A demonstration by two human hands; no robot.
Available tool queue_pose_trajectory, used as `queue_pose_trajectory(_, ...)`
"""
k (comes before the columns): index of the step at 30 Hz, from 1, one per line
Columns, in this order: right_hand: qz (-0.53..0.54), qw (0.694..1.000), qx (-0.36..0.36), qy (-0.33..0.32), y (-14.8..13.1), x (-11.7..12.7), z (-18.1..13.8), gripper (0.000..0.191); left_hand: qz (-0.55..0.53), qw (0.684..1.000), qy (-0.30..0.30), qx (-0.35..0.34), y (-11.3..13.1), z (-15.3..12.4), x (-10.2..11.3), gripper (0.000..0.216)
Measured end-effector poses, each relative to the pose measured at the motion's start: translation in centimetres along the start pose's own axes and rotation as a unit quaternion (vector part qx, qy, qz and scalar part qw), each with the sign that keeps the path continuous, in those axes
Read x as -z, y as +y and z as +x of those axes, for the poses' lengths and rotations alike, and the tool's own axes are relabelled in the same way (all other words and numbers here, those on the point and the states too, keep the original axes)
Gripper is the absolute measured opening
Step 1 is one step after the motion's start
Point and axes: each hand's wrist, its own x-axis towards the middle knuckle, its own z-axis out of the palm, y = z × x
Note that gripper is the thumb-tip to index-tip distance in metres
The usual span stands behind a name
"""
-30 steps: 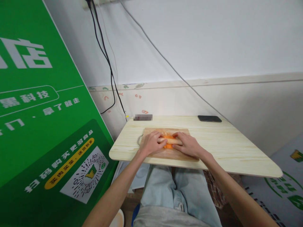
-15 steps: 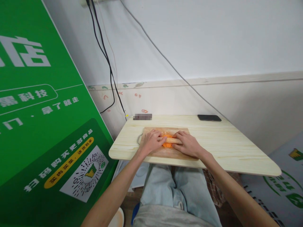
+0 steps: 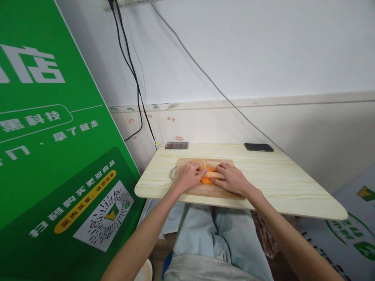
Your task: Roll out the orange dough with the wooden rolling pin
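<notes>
A short wooden rolling pin point(image 3: 211, 175) lies crosswise over a flat orange sheet of what looks like dough or clay point(image 3: 206, 180). My left hand point(image 3: 189, 173) is closed around the pin's left end, and my right hand point(image 3: 230, 177) grips its right end. Both palms partly hide the ends. Beneath is a wooden cutting board point(image 3: 202, 191) with a metal loop handle point(image 3: 172, 172) on its left side. Clear film seems to lie around the orange sheet, though its edges are hard to make out.
The board rests on a pale wood-grain table point(image 3: 287, 183). A black phone point(image 3: 259, 147) lies at the back right, and a dark blurred-out object point(image 3: 176, 145) at the back left. Cables point(image 3: 136, 78) hang by the wall. A green printed panel point(image 3: 58, 156) stands left.
The rolling pin and both hands have shifted very slightly over the orange sheet, with more orange showing beyond the pin's far side. Both hands keep their hold.
</notes>
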Motion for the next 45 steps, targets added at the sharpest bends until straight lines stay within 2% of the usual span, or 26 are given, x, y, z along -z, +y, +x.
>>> queue_pose_trajectory(5,-0.014,1.0,-0.014,0.023,-0.3,-0.4,-0.2,0.046,0.005,1.0,0.009,-0.001,0.0,-0.2,-0.2,0.031)
queue_pose_trajectory(14,-0.017,0.999,-0.012,0.035,-0.3,-0.8,-0.2,0.049,-0.004,1.0,0.006,-0.001,0.4,-0.4,0.4,0.019)
queue_pose_trajectory(19,-0.007,0.999,-0.014,0.04,-0.4,-0.9,-0.3,0.049,-0.002,0.999,-0.01,-0.048,0.4,-0.5,0.6,0.027)
queue_pose_trajectory(31,-0.015,0.999,-0.01,0.036,-0.5,-0.9,-0.5,0.047,0.01,0.999,-0.032,-0.029,1.1,0.2,0.7,0.033)
queue_pose_trajectory(36,-0.02,0.999,-0.005,0.037,-0.6,-1.0,-0.5,0.051,0.014,0.999,-0.018,-0.026,1.4,-0.2,0.5,0.025)
queue_pose_trajectory(45,-0.03,0.999,0.0,0.029,-0.4,-1.0,-0.3,0.052,0.011,0.999,-0.024,-0.043,0.9,-0.5,0.0,0.026)
